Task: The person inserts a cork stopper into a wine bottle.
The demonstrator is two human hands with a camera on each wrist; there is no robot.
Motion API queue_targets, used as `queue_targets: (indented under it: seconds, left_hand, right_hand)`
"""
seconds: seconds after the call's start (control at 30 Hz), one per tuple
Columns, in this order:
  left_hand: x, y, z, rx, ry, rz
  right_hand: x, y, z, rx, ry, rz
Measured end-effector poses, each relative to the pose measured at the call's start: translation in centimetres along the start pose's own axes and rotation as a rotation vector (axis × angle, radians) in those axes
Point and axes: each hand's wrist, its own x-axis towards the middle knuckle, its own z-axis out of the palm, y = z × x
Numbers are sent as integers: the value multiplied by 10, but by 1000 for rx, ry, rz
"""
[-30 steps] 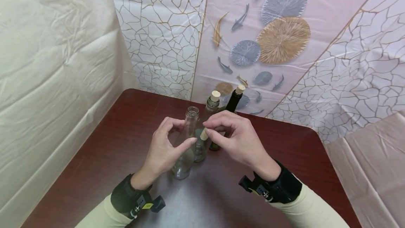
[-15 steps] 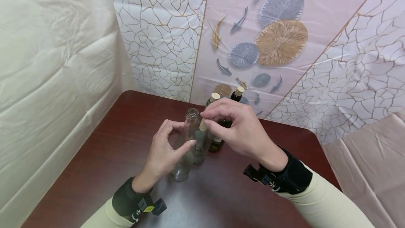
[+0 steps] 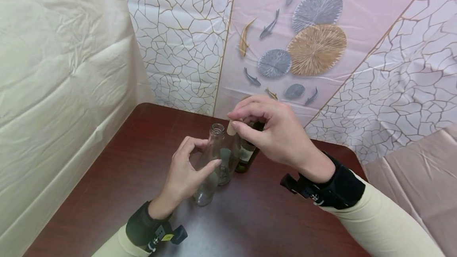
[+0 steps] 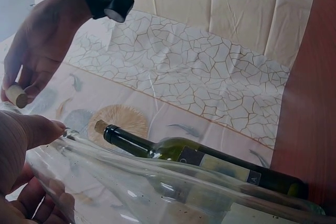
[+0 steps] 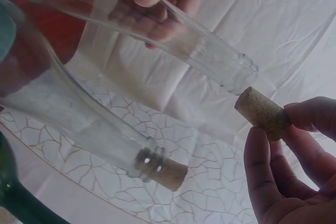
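Note:
My left hand (image 3: 186, 171) curls round an uncorked clear glass bottle (image 3: 215, 144), thumb on one side and fingers on the other. The bottle stands upright with its mouth bare. Between thumb and fingertips, my right hand (image 3: 276, 132) pinches a cork (image 5: 262, 113). In the right wrist view the cork's lower end is close to the bottle's mouth (image 5: 245, 73), seemingly apart from it. A second clear bottle (image 5: 100, 124), with a cork (image 5: 169, 174) in its neck, stands just behind. In the head view my right hand hides its top.
A dark green wine bottle (image 4: 173, 148) with a label and a cork (image 4: 100, 126) stands behind the clear ones, close to the right hand. The bottles are on a dark red-brown table (image 3: 143, 162). Patterned cloth (image 3: 185, 50) hangs at the table's far edge.
My right hand has risen with the cork, from beside the bottle's neck to about the height of its mouth. It now covers the corked tops behind. The left hand is almost still.

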Motion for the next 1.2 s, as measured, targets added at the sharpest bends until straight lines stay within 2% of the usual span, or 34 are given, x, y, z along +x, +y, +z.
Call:
queue_targets:
  seconds: [0.37, 0.63, 0.73, 0.83, 1.03, 1.2]
  left_hand:
    - [0, 1, 0, 2, -8, 3]
    - [5, 33, -8, 5, -11, 10]
    - [5, 36, -9, 4, -15, 5]
    - [4, 29, -7, 6, -15, 11]
    - [0, 3, -1, 7, -14, 20]
    - [0, -3, -1, -4, -18, 36]
  right_hand:
    - [15, -9, 5, 14, -1, -6]
    - [18, -9, 13, 24, -29, -18]
    - [18, -9, 15, 8, -37, -31]
    - [16, -9, 16, -4, -35, -52]
    - [13, -9, 17, -12, -36, -77]
    - [11, -9, 18, -23, -23, -107]
